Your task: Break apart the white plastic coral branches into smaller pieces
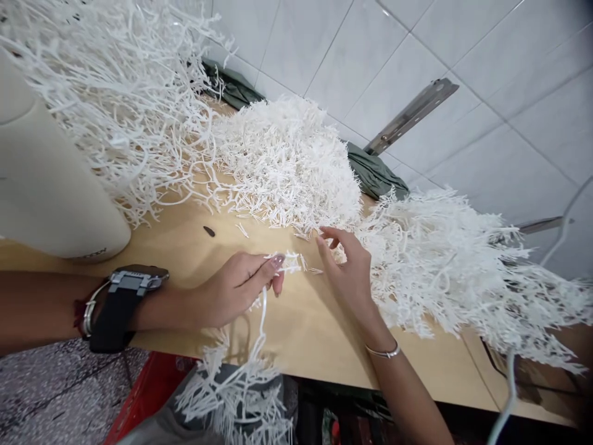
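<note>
My left hand (241, 284) is closed over the table, pinching a white branched plastic strip (291, 262) between thumb and fingers. Short prongs of the strip stick out past the fingertips. Below that hand a white strand hangs down to a tangled bunch of the same branched strips (241, 395) over the lap. My right hand (345, 266) is beside the strip, apart from it, its thumb and index finger drawn together at the edge of a heap of small white plastic pieces (296, 161). Whatever may be in that pinch is too small to make out. A few loose pieces lie between the hands.
Tangled white strips (125, 105) cover the table's back left, and another mass (440, 259) spreads at right. A large cream bottle-like container (50, 167) stands at left. A small dark object (209, 231) lies on the wooden table (306, 334). Behind is a tiled wall with a metal bracket (412, 117).
</note>
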Demonstrator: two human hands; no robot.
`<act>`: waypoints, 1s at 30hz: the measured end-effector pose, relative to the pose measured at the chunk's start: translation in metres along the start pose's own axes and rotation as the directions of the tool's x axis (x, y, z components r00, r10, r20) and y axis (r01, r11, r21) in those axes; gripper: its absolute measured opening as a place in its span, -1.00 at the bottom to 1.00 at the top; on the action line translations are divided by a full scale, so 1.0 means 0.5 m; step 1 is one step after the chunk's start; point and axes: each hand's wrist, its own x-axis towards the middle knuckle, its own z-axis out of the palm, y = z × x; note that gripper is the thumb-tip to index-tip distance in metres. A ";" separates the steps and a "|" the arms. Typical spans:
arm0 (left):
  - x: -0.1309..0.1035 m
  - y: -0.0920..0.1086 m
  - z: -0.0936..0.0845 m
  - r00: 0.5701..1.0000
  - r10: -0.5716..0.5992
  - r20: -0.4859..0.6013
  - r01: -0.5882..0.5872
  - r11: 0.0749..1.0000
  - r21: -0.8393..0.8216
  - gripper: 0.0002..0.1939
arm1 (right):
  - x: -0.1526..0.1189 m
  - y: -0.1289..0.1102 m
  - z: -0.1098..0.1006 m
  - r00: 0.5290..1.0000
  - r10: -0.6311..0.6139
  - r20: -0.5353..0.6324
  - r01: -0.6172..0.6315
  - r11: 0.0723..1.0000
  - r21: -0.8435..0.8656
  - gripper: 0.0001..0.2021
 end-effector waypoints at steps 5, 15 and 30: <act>-0.002 -0.003 0.002 1.000 0.007 0.003 -0.007 0.999 0.035 -0.60 | -0.028 -0.063 0.004 0.906 -0.260 0.335 0.067 0.868 0.492 -0.62; -0.002 -0.009 -0.005 0.948 0.173 0.268 -0.216 0.966 0.141 -0.55 | -0.066 -0.091 -0.027 0.917 -0.253 0.308 -0.071 0.658 0.750 -0.55; 0.010 -0.002 0.006 0.916 0.351 0.194 -0.367 0.928 0.057 -0.61 | -0.059 -0.128 -0.040 0.959 0.018 0.283 -0.267 0.395 0.879 -0.44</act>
